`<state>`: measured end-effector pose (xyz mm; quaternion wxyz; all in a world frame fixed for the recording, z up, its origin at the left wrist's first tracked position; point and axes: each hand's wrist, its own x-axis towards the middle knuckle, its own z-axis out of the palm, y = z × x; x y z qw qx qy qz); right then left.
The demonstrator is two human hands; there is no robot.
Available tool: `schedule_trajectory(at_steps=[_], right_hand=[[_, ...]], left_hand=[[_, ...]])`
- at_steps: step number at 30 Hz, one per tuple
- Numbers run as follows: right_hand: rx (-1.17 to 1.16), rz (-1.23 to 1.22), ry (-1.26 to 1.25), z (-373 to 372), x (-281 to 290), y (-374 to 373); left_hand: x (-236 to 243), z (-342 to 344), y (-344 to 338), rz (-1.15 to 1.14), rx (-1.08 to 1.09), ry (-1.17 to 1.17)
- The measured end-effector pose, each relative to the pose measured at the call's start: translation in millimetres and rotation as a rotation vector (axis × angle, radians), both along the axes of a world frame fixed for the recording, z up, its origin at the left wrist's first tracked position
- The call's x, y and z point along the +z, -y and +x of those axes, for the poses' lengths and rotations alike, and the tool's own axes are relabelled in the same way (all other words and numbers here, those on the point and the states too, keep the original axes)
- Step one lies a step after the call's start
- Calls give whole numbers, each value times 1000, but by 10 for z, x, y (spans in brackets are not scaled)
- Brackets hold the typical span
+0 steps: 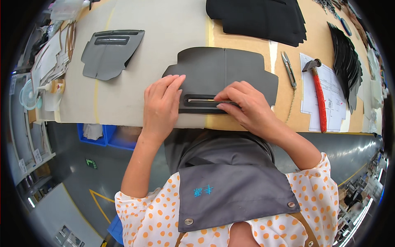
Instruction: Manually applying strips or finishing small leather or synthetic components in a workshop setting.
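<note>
Grey panel (224, 68), smooth and notched, has a black-edged slot (200, 99).

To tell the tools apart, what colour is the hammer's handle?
The handle is red, clearest in the head view.

By the left hand (160, 101), a part of the panel (205, 68) is covered, and it cannot be told whether it is gripped there. By the right hand (247, 103), one end of the slot (199, 100) is hidden. Beyond both hands, the black stack (259, 22) is cut off by the upper edge. Rightward of the right hand, the paper (335, 96) is partly covered by the hammer (319, 92); its small print cannot be read.
</note>
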<state>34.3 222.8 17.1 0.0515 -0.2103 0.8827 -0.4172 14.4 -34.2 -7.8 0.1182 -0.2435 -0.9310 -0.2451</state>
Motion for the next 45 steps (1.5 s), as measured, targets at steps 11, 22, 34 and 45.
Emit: schedule_trajectory(at_steps=[11,22,34,45], right_hand=[[67,100,-104,-194,-250,332],[95,66,-136,-236,-320,434],[177,78,-439,-189,-484,383],[259,181,-541,-172,-417,382]], left_hand=[[-124,512,136,-123,-56,-55],[-136,446,236,-196,-53,-45],[-133,429,237,-177,-68,-19],[-83,398,214,-138,-61,1]])
